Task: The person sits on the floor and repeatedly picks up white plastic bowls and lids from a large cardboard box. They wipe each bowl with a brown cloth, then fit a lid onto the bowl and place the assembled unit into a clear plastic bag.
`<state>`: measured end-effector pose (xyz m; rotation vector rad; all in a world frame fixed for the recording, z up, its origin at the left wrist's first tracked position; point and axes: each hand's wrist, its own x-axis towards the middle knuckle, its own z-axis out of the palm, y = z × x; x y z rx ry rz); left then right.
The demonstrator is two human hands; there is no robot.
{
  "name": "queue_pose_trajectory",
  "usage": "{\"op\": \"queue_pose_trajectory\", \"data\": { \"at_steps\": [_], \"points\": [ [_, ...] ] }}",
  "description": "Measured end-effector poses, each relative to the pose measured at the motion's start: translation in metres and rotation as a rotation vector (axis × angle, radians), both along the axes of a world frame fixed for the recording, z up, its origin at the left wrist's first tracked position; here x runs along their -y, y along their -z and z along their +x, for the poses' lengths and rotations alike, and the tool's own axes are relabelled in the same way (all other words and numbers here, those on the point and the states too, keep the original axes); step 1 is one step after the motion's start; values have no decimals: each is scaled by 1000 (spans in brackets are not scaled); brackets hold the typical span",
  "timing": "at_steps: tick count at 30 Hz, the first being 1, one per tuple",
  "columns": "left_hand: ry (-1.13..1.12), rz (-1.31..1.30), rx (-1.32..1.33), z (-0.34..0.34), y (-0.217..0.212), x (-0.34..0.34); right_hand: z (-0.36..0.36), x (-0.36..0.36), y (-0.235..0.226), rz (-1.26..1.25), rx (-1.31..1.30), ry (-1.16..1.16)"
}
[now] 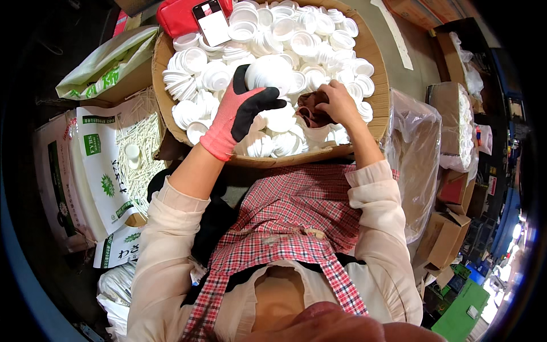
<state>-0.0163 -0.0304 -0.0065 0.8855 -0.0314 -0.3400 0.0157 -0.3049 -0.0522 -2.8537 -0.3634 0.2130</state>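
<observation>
My left hand (242, 111) wears a pink glove with black fingers and palm. Between its thumb and fingers is a white round plastic lid (270, 75), larger in view than those around it. My bare right hand (340, 102) pinches a crumpled dark brown cloth (313, 109) just to the right of the lid. Both hands are over a cardboard box (376, 74) heaped with shallow white plastic lids (216, 76), some loose and some nested in stacks. The underside of the held lid is hidden.
A phone (211, 23) and a red pouch (171, 18) lie at the box's far left edge. On the left, a printed white bag (102, 165) sits beside many thin white sticks (137, 171). Clear plastic (414, 131) and cardboard boxes (443, 239) stand on the right.
</observation>
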Motion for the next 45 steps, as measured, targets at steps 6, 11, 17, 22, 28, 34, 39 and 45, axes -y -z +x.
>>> {"op": "queue_pose_trajectory", "data": {
  "at_steps": [6, 11, 17, 22, 28, 34, 39, 45],
  "points": [
    [22, 142, 55, -2, -8, 9, 5, 3, -36, 741, 8, -73],
    [116, 395, 191, -5, -5, 19, -12, -31, -69, 1063, 43, -177],
    [197, 666, 366, -10, 1, 29, -17, -44, -86, 735, 124, -302],
    [218, 505, 213, -5, 2, 20, -14, -23, -83, 901, -189, -55],
    [234, 419, 113, -4, 3, 16, -11, -32, -91, 857, -43, -151],
    [216, 283, 109, -1, -16, 12, -10, -11, -82, 773, -80, -113],
    [135, 295, 168, -1, -15, 20, -25, -44, -92, 1180, -474, -13],
    [-61, 448, 357, -4, -2, 21, -25, -52, -86, 1309, -397, 27]
  ]
}}
